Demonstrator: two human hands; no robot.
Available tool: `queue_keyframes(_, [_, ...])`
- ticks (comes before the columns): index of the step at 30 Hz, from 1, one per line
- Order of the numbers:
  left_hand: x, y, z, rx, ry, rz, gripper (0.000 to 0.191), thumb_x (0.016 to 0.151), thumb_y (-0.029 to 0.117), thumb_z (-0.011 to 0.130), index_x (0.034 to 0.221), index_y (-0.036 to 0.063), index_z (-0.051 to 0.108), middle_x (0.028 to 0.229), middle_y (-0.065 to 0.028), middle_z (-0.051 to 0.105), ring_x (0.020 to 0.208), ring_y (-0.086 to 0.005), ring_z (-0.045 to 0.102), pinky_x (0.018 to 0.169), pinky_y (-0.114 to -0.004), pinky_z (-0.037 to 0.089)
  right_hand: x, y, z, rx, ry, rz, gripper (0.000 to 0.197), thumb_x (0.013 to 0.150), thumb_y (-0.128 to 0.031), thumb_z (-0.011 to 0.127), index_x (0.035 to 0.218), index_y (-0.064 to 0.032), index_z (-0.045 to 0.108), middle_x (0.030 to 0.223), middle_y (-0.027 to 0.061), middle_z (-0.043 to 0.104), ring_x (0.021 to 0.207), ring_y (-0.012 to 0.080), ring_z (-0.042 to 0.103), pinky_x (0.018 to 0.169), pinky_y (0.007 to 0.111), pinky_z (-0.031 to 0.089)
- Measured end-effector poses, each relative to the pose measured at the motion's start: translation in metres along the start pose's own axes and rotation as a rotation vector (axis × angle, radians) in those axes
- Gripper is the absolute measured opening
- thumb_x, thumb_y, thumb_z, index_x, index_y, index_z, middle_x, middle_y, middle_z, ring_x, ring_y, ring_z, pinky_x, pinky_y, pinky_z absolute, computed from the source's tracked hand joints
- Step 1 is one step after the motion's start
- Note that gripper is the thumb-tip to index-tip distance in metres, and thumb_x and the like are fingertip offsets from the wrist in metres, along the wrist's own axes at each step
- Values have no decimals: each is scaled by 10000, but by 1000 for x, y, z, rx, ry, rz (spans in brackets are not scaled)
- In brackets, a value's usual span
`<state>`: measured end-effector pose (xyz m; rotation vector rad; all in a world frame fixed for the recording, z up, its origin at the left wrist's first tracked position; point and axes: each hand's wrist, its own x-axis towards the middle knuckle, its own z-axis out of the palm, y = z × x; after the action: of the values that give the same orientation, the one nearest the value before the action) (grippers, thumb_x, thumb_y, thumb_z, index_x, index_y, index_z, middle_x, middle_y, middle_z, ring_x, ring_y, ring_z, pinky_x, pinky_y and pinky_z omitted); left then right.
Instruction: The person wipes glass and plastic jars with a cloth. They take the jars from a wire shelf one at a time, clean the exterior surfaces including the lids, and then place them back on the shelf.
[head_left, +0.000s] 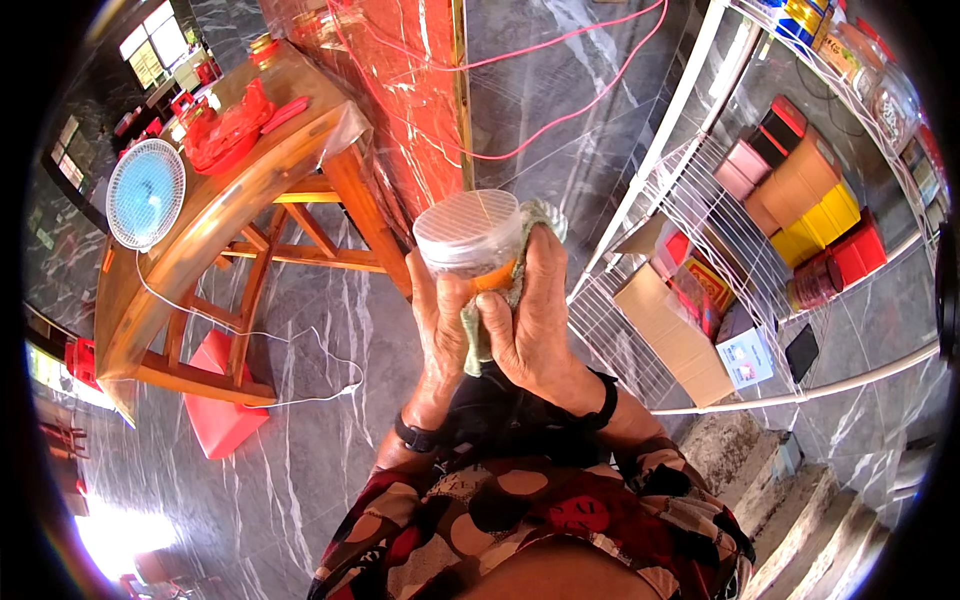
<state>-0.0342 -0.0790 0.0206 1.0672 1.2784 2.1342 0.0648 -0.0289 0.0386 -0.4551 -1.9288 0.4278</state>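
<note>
Between my two hands, in front of my chest, is a clear plastic jar (466, 225) with a ribbed transparent screw lid and an orange band on its side. My left hand (437, 322) grips the jar from the left, thumb on its near side. My right hand (529, 315) presses a pale green cloth (544, 214) against the right side of the jar. Part of the cloth hangs below the jar between my hands. What the jar holds is hard to make out.
At left stands a wooden table (225, 202) with a red plastic bag (232, 127) and a blue fan (146, 193); a white cord trails over the floor. A red stool (221, 405) sits underneath. On the right, a white wire rack (705, 202) holds boxes and jars. Concrete steps (787, 517) lie lower right.
</note>
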Motion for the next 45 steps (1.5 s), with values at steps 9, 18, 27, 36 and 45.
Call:
queue_keyframes(9, [-7, 11, 7, -75, -119, 12, 819, 784, 511, 587, 1303, -31, 262, 1203, -127, 451, 1115, -194, 419, 945, -324, 327, 16, 11, -14, 552, -32, 283, 673, 902, -515, 329, 1229, 73, 303, 1101, 194, 425, 1025, 257, 439, 889, 351, 349])
queue_keyframes(18, [-17, 1, -4, -299, -274, -148, 805, 825, 426, 575, 1336, -78, 211, 1286, -125, 398, 1173, -178, 362, 991, -300, 269, 15, 36, -19, 1334, -29, 796, 517, 925, -448, 364, 1186, -8, 443, 1088, 78, 547, 980, 147, 518, 877, 286, 401])
queue_keyframes(27, [-18, -19, -19, -185, -264, -321, 682, 897, 456, 420, 1298, -82, 300, 1235, -97, 462, 1135, -157, 412, 960, -275, 304, 5, 41, -16, 1388, 0, 858, 473, 911, -452, 405, 1126, -43, 502, 1029, 57, 580, 930, 125, 536, 812, 255, 430])
queue_keyframes(36, [-8, -5, 1, -254, -96, -193, 622, 906, 446, 416, 1268, -57, 356, 1187, -104, 487, 1088, -154, 444, 933, -280, 339, 6, 21, -8, 1094, 75, 697, 433, 939, -399, 368, 1110, -19, 487, 959, 43, 551, 945, 150, 513, 832, 285, 415])
queue_keyframes(45, [1, 3, 1, -149, 137, -84, 408, 911, 354, 459, 1117, 2, 449, 1008, -53, 511, 946, -118, 453, 841, -285, 386, -5, -8, -3, 239, -123, 218, 606, 866, -343, 498, 1241, 77, 273, 1172, 281, 360, 1054, 408, 380, 899, 455, 320])
